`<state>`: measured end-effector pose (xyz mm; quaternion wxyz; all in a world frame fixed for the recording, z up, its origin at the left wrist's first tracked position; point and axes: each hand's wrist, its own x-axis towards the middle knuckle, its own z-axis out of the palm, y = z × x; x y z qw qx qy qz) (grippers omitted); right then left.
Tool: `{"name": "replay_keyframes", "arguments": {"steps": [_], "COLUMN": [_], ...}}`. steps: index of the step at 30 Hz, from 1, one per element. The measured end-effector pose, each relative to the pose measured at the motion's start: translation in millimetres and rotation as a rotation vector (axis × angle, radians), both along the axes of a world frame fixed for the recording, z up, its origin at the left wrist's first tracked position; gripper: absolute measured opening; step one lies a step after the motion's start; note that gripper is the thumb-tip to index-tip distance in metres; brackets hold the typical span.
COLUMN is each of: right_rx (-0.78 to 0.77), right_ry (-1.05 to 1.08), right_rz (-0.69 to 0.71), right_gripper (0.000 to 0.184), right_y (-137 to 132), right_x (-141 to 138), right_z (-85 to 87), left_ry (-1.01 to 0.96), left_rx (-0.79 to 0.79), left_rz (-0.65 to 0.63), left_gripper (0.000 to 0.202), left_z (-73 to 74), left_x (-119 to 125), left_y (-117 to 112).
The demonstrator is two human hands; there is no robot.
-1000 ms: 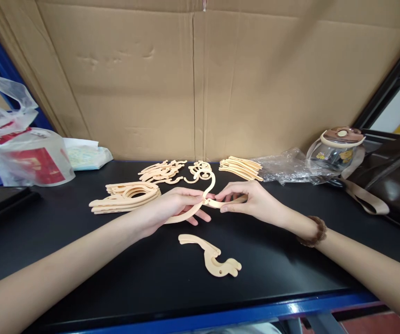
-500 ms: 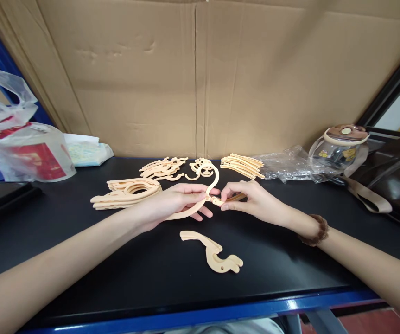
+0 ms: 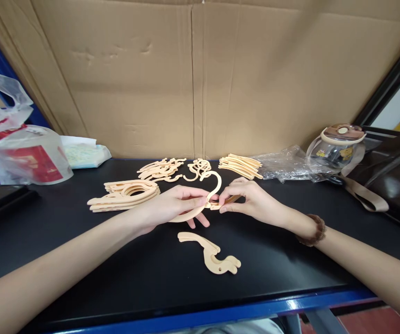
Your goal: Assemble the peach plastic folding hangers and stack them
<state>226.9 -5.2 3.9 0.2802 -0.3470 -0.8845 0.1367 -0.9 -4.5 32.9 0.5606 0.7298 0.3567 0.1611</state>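
Over the black tabletop my left hand (image 3: 177, 204) pinches a beige plastic hanger piece with a curved hook (image 3: 216, 182), its arm (image 3: 189, 215) running down under the palm. My right hand (image 3: 246, 197) is closed on a second beige hanger arm (image 3: 234, 199), most of it behind the fingers. The two pieces meet at the base of the hook, between my fingertips; whether they are locked together I cannot tell. Nearer to me lies a loose, folded-looking hanger part (image 3: 210, 253) with a curved end, touched by neither hand.
Behind my left hand sit stacked hanger pieces (image 3: 123, 197). Farther back are a pile of small arms (image 3: 161, 168), several hooks (image 3: 200, 167) and a bundle of strips (image 3: 240, 165). Clear plastic wrap (image 3: 283, 164), a bottle (image 3: 340, 146), a bagged container (image 3: 33, 157) and cardboard (image 3: 133, 69) border the table.
The right-hand piece now sits closer against the base of the hook, and the hook has tilted slightly. The whole view has shifted a little; the loose part lies as before.
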Motion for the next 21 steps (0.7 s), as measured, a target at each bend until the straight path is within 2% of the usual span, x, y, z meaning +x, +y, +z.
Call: {"name": "replay_keyframes", "arguments": {"steps": [4,9,16,21], "right_rx": [0.010,-0.047,-0.078,-0.215], "right_ry": [-0.015,-0.029,-0.063,0.010], "right_rz": [0.001,-0.028,-0.006,-0.021], "right_gripper": [0.011,0.011,0.010,0.011], "right_y": [-1,-3,-5,-6], "right_x": [1,0,-1,-2], "right_z": [-1.4,1.1,1.4,0.4], "left_ry": [0.034,-0.002,-0.016,-0.012], "left_rx": [0.063,0.128,0.029,0.069], "left_rz": [-0.008,-0.017,0.042,0.103], "left_gripper": [0.030,0.030,0.031,0.031], "left_z": [-2.9,-10.3,-16.4,-18.3], "left_x": [2,2,4,5], "left_y": [3,6,5,5]}}
